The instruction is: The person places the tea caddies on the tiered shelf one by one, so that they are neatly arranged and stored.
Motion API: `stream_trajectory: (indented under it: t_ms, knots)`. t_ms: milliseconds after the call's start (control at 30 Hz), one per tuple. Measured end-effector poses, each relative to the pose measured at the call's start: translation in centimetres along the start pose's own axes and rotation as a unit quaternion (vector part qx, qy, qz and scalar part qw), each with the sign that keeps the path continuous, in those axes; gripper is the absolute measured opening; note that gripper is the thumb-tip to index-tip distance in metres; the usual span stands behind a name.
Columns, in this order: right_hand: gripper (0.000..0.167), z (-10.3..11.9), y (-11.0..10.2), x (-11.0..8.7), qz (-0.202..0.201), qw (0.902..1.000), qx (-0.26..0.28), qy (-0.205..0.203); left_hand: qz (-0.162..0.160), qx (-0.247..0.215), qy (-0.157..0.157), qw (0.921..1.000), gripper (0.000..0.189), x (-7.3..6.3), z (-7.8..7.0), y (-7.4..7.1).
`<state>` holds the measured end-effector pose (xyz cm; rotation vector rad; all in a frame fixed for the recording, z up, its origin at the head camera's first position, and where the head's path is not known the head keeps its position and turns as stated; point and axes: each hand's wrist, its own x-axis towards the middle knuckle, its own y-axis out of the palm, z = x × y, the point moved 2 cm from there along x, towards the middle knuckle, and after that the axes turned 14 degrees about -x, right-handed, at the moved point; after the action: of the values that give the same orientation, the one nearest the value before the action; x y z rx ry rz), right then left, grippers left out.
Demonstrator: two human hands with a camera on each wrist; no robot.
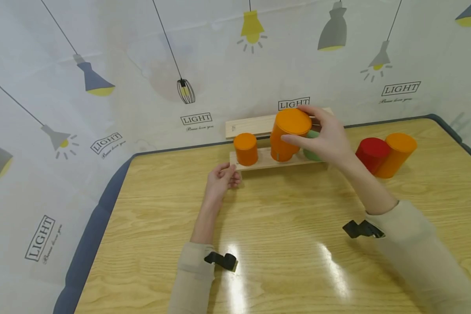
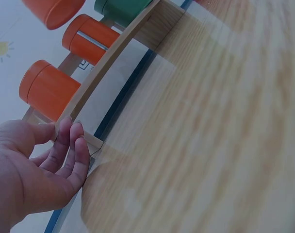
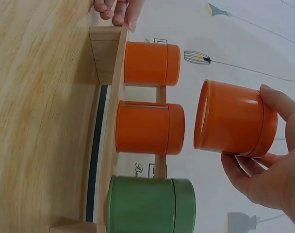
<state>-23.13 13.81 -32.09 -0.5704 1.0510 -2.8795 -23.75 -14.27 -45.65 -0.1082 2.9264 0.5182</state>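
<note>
My right hand (image 1: 329,137) grips a lidded orange canister (image 1: 292,122) by its lid end, up in the air over a small wooden rack (image 1: 264,162). In the right wrist view a gap shows between this canister (image 3: 232,119) and the ones on the rack. Two orange canisters stand on the rack, one at the left end (image 3: 150,63) and one in the middle (image 3: 147,128). Right of them is a green canister (image 3: 140,206), partly hidden by my right hand in the head view. With thumb and fingers my left hand (image 2: 40,170) pinches the rack's left end.
A red canister (image 1: 373,153) and a further orange canister (image 1: 398,152) stand side by side on the wooden table (image 1: 282,226), right of the rack. Behind the rack runs a raised wooden board (image 1: 251,127), close to the lamp-patterned wall covering (image 1: 141,104).
</note>
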Motion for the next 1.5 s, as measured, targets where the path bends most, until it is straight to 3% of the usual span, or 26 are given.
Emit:
stream_trajectory:
  t_ms: [600,1067,1500]
  knots:
    - [0.085,2.3,4.2,5.6,0.009,0.9999,0.002,-0.014,0.006,-0.009,0.003,0.9999,0.034,0.0,-0.1,0.1]
    - [0.077,3.7,7.5,9.0,0.005,0.9995,0.019,-0.024,0.007,-0.008,0.004,0.9999,0.034,0.1,-0.2,-0.1]
    - [0.076,4.2,8.9,10.5,0.012,0.9998,-0.012,-0.008,0.009,-0.004,-0.001,0.9999,0.036,0.1,-0.1,-0.2]
